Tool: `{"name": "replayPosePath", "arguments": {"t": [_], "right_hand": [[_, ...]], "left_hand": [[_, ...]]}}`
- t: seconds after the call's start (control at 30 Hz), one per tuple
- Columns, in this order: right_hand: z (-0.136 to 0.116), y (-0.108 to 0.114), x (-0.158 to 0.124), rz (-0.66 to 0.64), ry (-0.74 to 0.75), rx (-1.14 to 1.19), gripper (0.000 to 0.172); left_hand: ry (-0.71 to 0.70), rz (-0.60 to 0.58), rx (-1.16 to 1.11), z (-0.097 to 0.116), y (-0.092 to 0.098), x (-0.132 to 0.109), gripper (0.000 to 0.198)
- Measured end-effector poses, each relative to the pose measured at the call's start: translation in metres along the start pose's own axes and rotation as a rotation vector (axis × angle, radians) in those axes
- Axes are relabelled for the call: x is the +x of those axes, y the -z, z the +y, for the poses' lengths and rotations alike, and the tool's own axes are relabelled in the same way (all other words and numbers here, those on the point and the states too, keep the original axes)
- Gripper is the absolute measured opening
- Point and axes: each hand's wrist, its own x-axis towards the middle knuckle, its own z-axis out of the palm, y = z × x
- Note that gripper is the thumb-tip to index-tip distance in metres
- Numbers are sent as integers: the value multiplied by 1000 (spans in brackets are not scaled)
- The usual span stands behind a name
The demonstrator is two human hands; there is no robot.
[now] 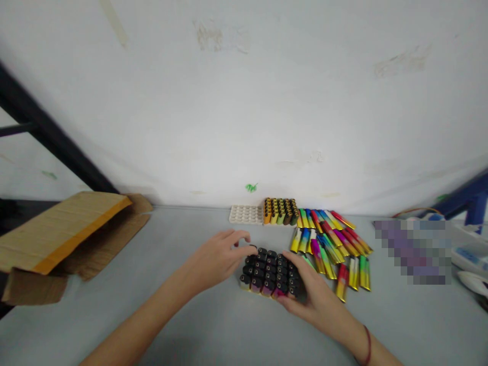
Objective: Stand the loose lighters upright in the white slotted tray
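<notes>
A tray (pixel 256 292) packed with upright, black-capped vape-like tubes (pixel 270 269) rests on the grey table in front of me. Pink, purple and pale bodies show below the caps along its near side. My right hand (pixel 314 290) grips the block from the right, thumb at the near corner and fingers along the far side. At the back left corner, my left hand (pixel 223 256) has its thumb and index finger curved around a black cap, with a gap between the fingertips. Its other fingers are loosely bent.
Behind the block lie a white tray with round holes (pixel 246 214) and a block of gold-topped tubes (pixel 281 211). Several shiny multicoloured tubes (pixel 331 239) lie loose at right. Left is an opened cardboard box (pixel 64 229); far right, a pale bin (pixel 468 254) and a blurred patch.
</notes>
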Motion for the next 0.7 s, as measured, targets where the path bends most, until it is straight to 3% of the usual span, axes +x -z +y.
{"name": "replayPosePath", "arguments": {"t": [0.4,0.53,0.7], "right_hand": [[0,0,2,1,6,5,70],[-2,1,2,0,-5,5,70],[-1,0,2,6,-9,16,72]], "left_hand": [[-58,-26,-154,-10,2,-5,13],[-111,-52,-184,-10,1,-1,14],[-48,-94,-250,-14,0,0,13]]}}
